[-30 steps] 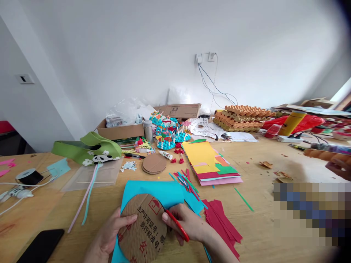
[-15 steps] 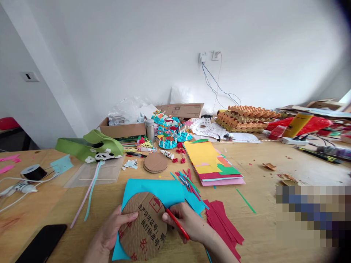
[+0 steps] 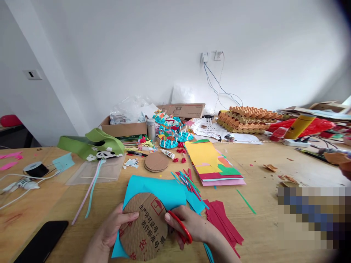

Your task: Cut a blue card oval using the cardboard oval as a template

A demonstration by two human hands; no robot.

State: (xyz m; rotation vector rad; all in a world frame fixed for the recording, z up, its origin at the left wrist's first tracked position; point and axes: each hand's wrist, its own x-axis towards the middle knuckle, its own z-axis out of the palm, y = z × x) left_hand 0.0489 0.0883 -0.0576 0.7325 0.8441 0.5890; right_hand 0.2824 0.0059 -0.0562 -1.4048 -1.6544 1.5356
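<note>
A round cardboard disc [image 3: 144, 226] with printed characters lies against a bright blue sheet [image 3: 156, 186]. My left hand [image 3: 115, 226] pinches both at their left side, thumb on top of the cardboard. At the disc's right edge my right hand [image 3: 189, 226] holds red-handled scissors [image 3: 181, 224]; the blades are hidden behind the disc and the sheet. Beyond the sheet sit other cardboard discs [image 3: 156, 162]. Thin coloured strips [image 3: 189, 182] and dark red strips [image 3: 223, 226] lie to the right.
A stack of coloured paper [image 3: 205, 160], a green felt band with a panda [image 3: 105, 146], a glue bottle [image 3: 167, 153], a black phone [image 3: 42, 241], egg trays [image 3: 244, 118] and a cardboard box [image 3: 124, 128] are on the table. Part of a hand shows at the right edge.
The scissor handles in my right hand have spread apart. The view has shifted slightly. Part of another person's hand has appeared at the right edge.
</note>
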